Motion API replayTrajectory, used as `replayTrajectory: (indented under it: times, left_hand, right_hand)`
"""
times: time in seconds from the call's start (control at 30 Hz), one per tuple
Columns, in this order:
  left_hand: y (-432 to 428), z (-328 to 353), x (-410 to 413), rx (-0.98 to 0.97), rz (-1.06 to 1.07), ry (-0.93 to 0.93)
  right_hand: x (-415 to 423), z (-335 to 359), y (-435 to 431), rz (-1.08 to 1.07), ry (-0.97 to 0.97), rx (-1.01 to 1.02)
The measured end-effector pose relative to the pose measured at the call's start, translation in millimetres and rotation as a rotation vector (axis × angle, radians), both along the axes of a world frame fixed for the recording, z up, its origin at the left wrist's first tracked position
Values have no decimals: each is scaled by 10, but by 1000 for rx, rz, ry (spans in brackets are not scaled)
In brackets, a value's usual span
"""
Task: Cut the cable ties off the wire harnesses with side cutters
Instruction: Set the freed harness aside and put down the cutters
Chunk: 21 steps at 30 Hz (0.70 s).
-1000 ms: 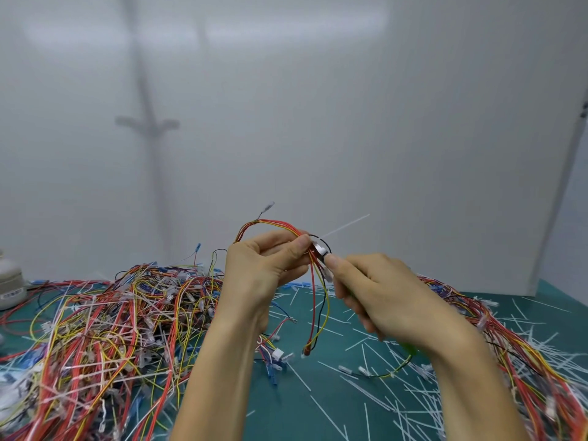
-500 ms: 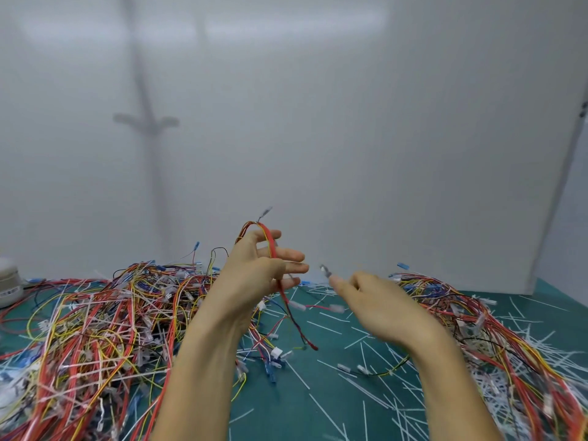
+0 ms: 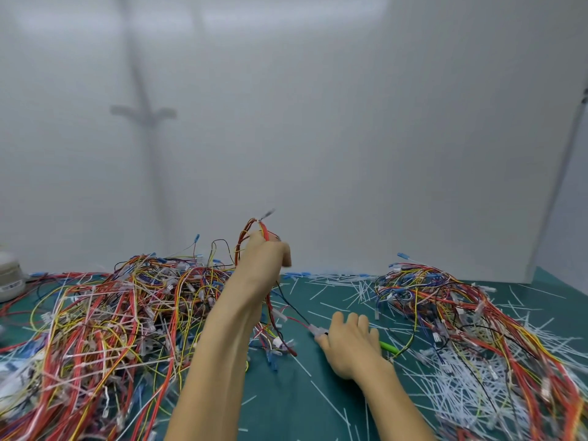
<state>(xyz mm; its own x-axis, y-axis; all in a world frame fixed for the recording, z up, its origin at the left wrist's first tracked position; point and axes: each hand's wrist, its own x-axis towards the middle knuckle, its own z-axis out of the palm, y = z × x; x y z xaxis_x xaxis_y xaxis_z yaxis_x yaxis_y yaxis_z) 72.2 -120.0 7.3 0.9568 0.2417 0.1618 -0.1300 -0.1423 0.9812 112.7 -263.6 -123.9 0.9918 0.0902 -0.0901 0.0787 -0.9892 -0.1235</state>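
My left hand (image 3: 264,265) is raised above the green mat (image 3: 296,405) and grips a harness (image 3: 254,229) of red, yellow and black wires. Its loop stands above my fist and the loose ends with white connectors hang down to the mat. My right hand (image 3: 350,342) is low on the mat, right of the hanging wires, and holds the side cutters. Their green handle (image 3: 389,346) pokes out past the little-finger side. The grey jaws (image 3: 316,330) show by my thumb, close to a thin red wire. No cable tie is visible on the held harness.
A big tangle of harnesses (image 3: 105,316) covers the mat's left half, and a second pile (image 3: 451,300) lies at the right. Cut white tie strips (image 3: 346,291) are scattered over the mat's middle and right. A white wall stands behind, with a white device (image 3: 9,276) at far left.
My hands have parted. The right hand dropped with the cutters from the harness down to the mat. The left hand stayed raised, and the harness hangs looser from it.
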Motion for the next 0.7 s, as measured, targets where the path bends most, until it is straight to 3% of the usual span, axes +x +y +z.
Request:
replayTrajectory:
  times: [0.33, 0.43, 0.53, 0.7]
  left_hand:
    - [-46, -66, 12, -142, 65, -128]
    - [-40, -77, -4, -115, 39, -133]
    - [-68, -25, -51, -89, -3, -115]
    - [-136, 59, -247, 73, -367, -128]
  right_hand:
    - [-17, -121, 30, 17, -120, -36]
    - [3, -74, 20, 29, -121, 63]
    - [12, 178, 53, 19, -88, 660]
    - [-114, 799, 83, 71, 176, 1782]
